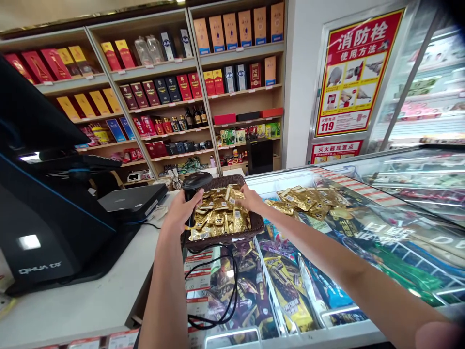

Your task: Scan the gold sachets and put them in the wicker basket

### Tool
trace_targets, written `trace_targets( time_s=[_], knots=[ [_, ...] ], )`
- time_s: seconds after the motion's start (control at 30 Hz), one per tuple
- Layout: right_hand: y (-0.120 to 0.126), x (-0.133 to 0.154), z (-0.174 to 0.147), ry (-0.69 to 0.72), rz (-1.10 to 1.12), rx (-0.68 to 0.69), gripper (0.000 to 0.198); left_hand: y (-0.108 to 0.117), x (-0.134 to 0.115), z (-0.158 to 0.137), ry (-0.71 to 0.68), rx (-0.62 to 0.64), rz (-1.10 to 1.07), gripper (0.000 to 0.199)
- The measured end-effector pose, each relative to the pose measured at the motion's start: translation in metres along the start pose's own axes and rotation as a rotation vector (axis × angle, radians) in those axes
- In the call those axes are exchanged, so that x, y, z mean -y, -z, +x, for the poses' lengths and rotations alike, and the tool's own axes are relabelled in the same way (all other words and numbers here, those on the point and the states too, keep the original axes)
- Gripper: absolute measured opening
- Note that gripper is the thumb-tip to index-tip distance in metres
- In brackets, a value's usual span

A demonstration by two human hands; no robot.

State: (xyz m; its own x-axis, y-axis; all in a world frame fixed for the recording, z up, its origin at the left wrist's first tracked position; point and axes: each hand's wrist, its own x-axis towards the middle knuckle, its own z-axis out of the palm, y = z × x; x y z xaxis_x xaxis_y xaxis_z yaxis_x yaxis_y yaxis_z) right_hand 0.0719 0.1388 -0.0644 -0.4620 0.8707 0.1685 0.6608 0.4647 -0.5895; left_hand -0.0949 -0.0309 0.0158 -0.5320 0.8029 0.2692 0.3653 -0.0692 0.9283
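Observation:
My left hand (181,209) is wrapped round the handle of a black barcode scanner (196,180), its head above the back left of a basket. The brown woven basket (223,237) stands on the glass freezer top and holds many small gold foil packets (214,218). Over the basket's right side, my right hand (250,198) has its fingers closed on one gold foil packet (233,195). To the right of the basket, a loose pile of similar gold packets (308,199) lies on the glass. The fingertips of my right hand are partly hidden.
A black cable (232,291) loops in front of the basket. Frozen goods show under the freezer glass (363,194). At the left a black checkout terminal (54,208) stands on a white counter (90,300). Shelves (203,97) of boxed bottles line the back wall.

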Motion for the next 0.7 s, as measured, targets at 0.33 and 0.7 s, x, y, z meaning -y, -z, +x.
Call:
trace_targets(
  time_s=[0.33, 0.7],
  knots=[
    [0.085, -0.087, -0.015, -0.217, 0.342, -0.050, 0.025, -0.054, -0.024, -0.021, 0.042, 0.241, 0.017, 0.047],
    [0.119, -0.095, -0.019, -0.154, 0.440, 0.014, 0.023, -0.084, -0.018, -0.027, 0.048, 0.359, 0.039, 0.046]
  ],
)
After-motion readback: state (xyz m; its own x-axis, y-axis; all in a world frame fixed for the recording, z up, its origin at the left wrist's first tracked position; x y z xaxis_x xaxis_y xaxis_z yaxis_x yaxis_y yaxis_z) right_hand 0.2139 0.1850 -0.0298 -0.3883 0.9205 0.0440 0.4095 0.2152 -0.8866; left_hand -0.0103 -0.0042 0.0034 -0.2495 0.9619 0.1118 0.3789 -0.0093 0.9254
